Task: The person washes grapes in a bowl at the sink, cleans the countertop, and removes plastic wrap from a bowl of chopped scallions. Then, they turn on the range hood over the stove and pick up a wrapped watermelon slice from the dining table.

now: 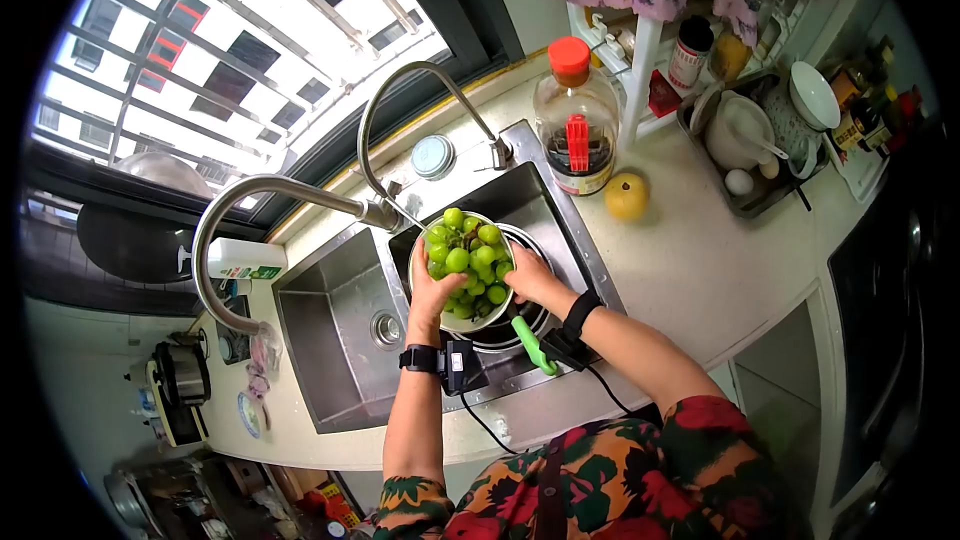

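Note:
A bunch of green grapes (457,260) fills a round white-rimmed bowl (469,328) above the right sink basin. My left hand (432,285) is closed around the left side of the grapes, its thumb lying across them. On the opposite side, my right hand (532,278) curls against the bunch, with some fingertips hidden among the fruit and rim. A metal-rimmed round vessel (545,258) sits beneath the bowl in the basin. From the bowl's lower right sticks out a green handle (533,345); what it belongs to is hidden.
A large curved faucet (215,225) arches over the left basin (335,340), with a thinner tap (375,105) behind. On the counter are a red-capped jar (575,120), a yellow round fruit (627,197) and a dish tray (745,202). A white bottle (245,258) stands left.

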Tool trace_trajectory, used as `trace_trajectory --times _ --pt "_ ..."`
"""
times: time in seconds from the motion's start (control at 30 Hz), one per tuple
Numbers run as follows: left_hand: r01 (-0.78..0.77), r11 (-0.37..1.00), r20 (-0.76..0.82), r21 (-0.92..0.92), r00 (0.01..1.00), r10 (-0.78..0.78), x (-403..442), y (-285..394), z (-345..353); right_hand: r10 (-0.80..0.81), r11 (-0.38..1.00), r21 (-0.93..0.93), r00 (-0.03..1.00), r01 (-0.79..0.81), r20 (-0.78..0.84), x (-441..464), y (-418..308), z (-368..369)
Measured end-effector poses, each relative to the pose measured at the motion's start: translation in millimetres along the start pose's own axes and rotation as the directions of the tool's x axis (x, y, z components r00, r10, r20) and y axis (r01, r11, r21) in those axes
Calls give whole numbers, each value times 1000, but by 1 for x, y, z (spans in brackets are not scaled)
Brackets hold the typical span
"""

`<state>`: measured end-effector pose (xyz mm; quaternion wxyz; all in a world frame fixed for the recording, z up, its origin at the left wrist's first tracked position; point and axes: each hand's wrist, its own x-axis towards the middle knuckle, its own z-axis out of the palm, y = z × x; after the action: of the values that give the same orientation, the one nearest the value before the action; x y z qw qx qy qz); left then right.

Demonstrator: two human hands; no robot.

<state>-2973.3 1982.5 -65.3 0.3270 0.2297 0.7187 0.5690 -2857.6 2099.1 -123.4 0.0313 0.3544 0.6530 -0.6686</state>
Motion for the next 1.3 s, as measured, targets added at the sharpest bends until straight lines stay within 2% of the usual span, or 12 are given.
trace_trajectory --times 0.23,0.4,0.47,0.53,0.73,0.83,0.9,0.93,1.0,1.07,1.13,1.3 --pt "-250 857 -18 451 957 288 19 -16 15 8 1000 31 997 -6 -77 1 -12 -18" --pt "-159 969 -29 189 986 167 22 -17 15 -67 997 38 993 71 -100 -5 -11 -15" --pt "-215 914 -57 344 967 249 23 -20 14 -4 1000 24 999 5 -35 -10 -16 -16" --pt "-92 974 -86 209 990 112 18 -10 19 -156 986 -93 972 142 -177 2 1 -2" --pt "-98 970 -121 222 985 127 17 -15 19 58 998 38 997 -55 -59 -2 -10 -11" --pt "-144 944 -158 295 968 197 14 -13 18 17 995 98 999 -14 -32 -8 -6 -8" --pt "-175 906 -171 385 951 256 11 -11 17 -221 971 -118 970 209 -102 -2 7 0" --pt "-170 907 -181 386 950 255 11 -14 15 -223 970 -120 971 211 -92 -1 7 2" --pt "-147 945 -152 293 968 198 11 -15 12 -69 979 -195 995 55 -68 -1 5 3" --pt "-108 962 -144 249 979 147 8 -10 10 -70 977 -207 995 56 -65 0 3 6" --pt "-35 999 -92 16 995 36 7 -10 7 -36 963 -269 997 15 -72 -6 -4 6" --pt "-37 998 -52 -54 998 34 2 -12 -1 -47 958 -285 996 26 -69 -3 -2 2"
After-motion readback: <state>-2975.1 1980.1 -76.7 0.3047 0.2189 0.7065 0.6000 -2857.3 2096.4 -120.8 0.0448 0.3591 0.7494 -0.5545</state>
